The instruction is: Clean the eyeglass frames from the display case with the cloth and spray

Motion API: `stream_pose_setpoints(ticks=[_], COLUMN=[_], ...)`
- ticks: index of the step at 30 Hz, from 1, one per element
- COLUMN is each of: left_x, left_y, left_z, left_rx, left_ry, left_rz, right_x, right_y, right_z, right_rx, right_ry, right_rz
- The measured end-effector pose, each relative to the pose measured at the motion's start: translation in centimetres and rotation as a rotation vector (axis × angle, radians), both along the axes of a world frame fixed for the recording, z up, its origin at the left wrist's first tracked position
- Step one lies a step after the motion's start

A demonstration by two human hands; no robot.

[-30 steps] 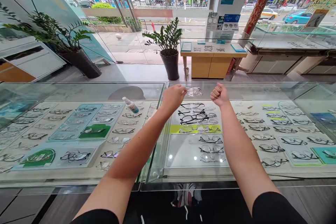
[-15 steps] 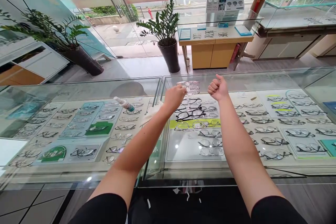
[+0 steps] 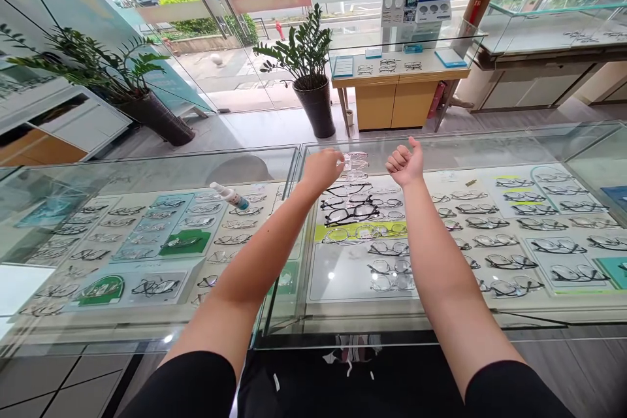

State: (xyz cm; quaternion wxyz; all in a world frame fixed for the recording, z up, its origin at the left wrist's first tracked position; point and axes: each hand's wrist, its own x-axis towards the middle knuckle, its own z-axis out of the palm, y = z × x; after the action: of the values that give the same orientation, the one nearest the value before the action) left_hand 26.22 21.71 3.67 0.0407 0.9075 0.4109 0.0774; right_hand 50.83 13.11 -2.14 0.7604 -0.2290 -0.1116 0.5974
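My left hand point(image 3: 322, 171) is held above the glass counter with its fingers curled together. Whatever it may be gripping is hidden behind the fingers. Just past its fingertips are pink-rimmed eyeglasses point(image 3: 356, 156). To its right, my right hand point(image 3: 407, 163) is closed in a loose fist, thumb up, with nothing seen in it. Black-framed eyeglasses point(image 3: 351, 213) lie below and between the hands, larger in view than those around them. A white spray bottle point(image 3: 229, 196) with a blue-green base lies on its side on the glass, left of my left arm.
The glass display counter point(image 3: 287, 333) spans the view, with rows of eyeglasses inside. Green display pads point(image 3: 185, 241) and a yellow strip point(image 3: 399, 228) lie among them. Beyond stand a potted plant point(image 3: 316, 108), a wooden display table point(image 3: 375, 104) and another glass case point(image 3: 519, 46).
My left hand has shifted slightly left, and its wrist has turned. A white cloth seen beside my left forearm earlier no longer shows. My right hand stays nearly in place, still closed.
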Motion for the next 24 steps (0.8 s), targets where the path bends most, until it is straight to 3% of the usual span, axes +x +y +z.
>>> stream_pose_setpoints(ticks=[5, 12, 15, 17, 19, 24], left_x=[2.1, 1.9, -0.1, -2.3, -5.3, -12.7], left_y=[2.6, 2.2, 1.2, 0.3, -0.7, -2.8], left_z=[0.2, 1.1, 2.1, 2.5, 2.4, -0.3], left_rx=[-0.054, -0.027, -0.017, -0.06, -0.223, -0.946], left_ry=[0.129, 0.087, -0.089, -0.348, -0.645, -1.233], left_rz=[-0.026, -0.071, -0.068, -0.052, 0.004, 0.19], right_x=[0.0, -0.1, -0.1, -0.1, -0.1, 0.3], right_y=[-0.3, -0.1, -0.2, -0.1, 0.0, 0.2], right_z=[0.2, -0.2, -0.4, -0.5, -0.6, -1.0], right_rx=[0.051, 0.047, 0.06, 0.068, 0.067, 0.049], right_ry=[0.001, -0.058, -0.058, -0.068, -0.098, -0.218], right_rz=[0.039, -0.025, -0.062, -0.058, 0.001, 0.157])
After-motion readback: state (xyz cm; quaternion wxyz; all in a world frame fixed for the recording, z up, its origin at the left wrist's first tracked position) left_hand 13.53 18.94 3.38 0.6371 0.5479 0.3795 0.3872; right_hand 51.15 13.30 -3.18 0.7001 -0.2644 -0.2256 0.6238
